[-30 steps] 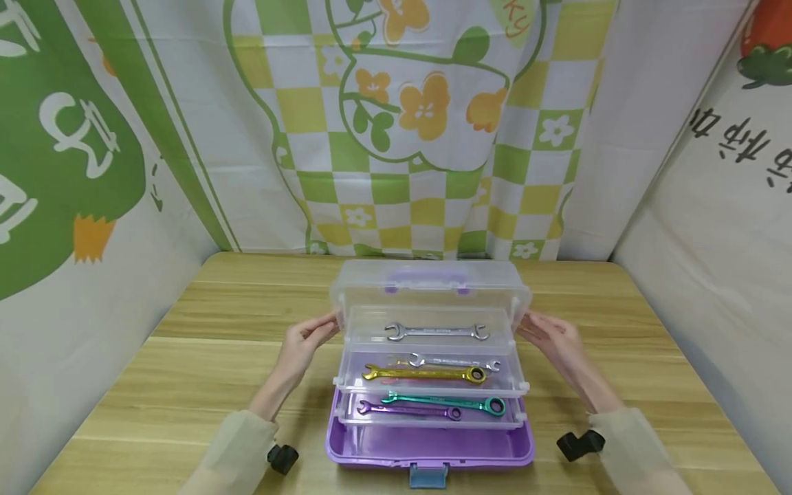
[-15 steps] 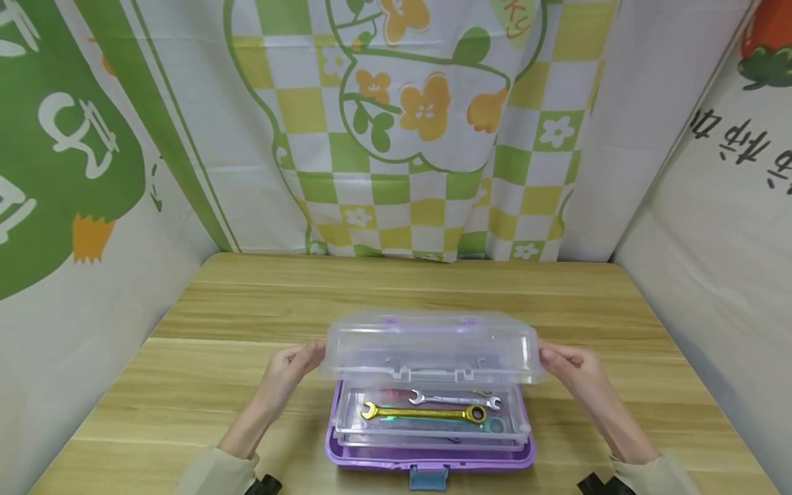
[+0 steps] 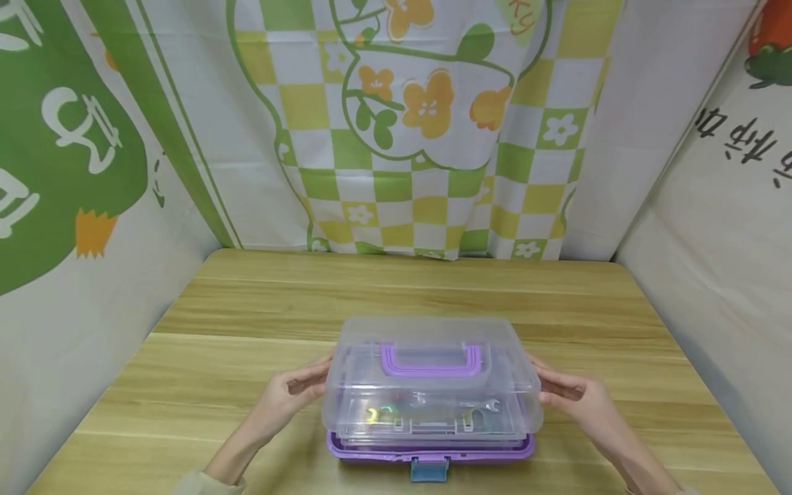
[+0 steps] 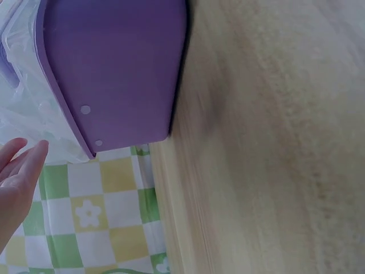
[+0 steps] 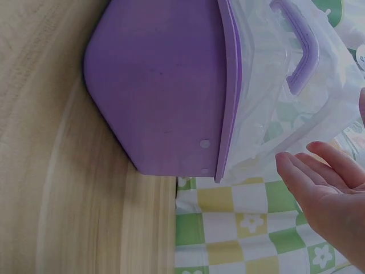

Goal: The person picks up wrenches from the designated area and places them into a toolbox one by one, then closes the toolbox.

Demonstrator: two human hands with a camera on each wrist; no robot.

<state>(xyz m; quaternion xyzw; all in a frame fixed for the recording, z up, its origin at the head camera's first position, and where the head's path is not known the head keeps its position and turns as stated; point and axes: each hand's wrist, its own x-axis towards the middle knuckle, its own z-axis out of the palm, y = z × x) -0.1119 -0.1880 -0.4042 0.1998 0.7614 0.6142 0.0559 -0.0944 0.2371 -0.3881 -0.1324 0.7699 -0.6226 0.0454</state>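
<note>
- Head view: the toolbox (image 3: 431, 402) stands between the two hands on the wooden table (image 3: 247, 323). Its base is smooth purple plastic, and its clear lid (image 3: 431, 385) is a rounded, glossy shell with a purple handle (image 3: 431, 361) on top. A blue latch (image 3: 430, 469) hangs at the front edge. Wrenches (image 3: 454, 402) show dimly through the lid.
- The left hand (image 3: 291, 397) lies flat at the left end of the lid with relaxed fingers. The right hand (image 3: 572, 399) does the same at the right end.
- Compared with half a second ago, the lid is now fully down on the base, and the inner trays are covered.
- Left wrist view: the matte purple base (image 4: 114, 74) is just beside the straight fingers (image 4: 20, 165), and there is a small gap between them.
- Right wrist view: the open palm (image 5: 328, 188) is near the clear lid (image 5: 268, 91), and I cannot tell if it touches.
</note>
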